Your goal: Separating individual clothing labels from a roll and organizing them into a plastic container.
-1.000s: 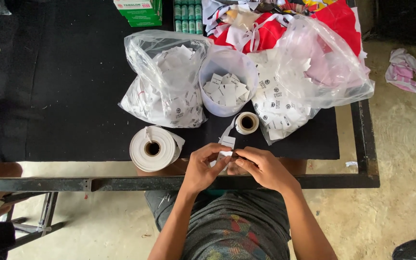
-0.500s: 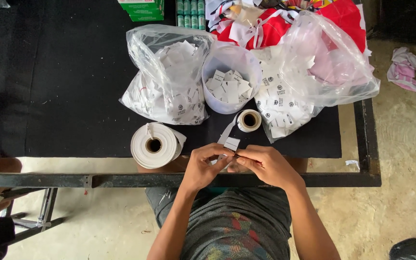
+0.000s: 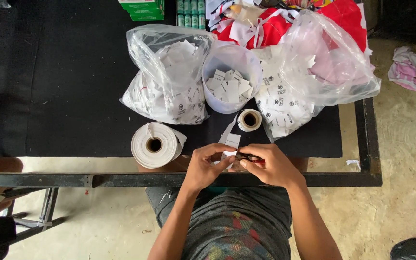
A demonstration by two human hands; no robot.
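Note:
My left hand (image 3: 207, 166) pinches the end of a white label strip (image 3: 231, 141) at the table's front edge. The strip runs back to a small roll (image 3: 249, 120) lying on the black cloth. My right hand (image 3: 274, 167) is closed on a small dark cutter with a red part (image 3: 250, 158), held against the strip's end. The two hands touch each other. Behind the small roll stands a translucent tub (image 3: 231, 96) with several cut white labels inside.
A large white roll (image 3: 154, 144) lies left of my hands. Two clear plastic bags of labels (image 3: 169, 82) (image 3: 314, 82) flank the tub. Red and white fabric (image 3: 285, 19) is piled at the back. The metal table frame (image 3: 121, 179) runs along the front; a rag (image 3: 412, 70) lies on the floor.

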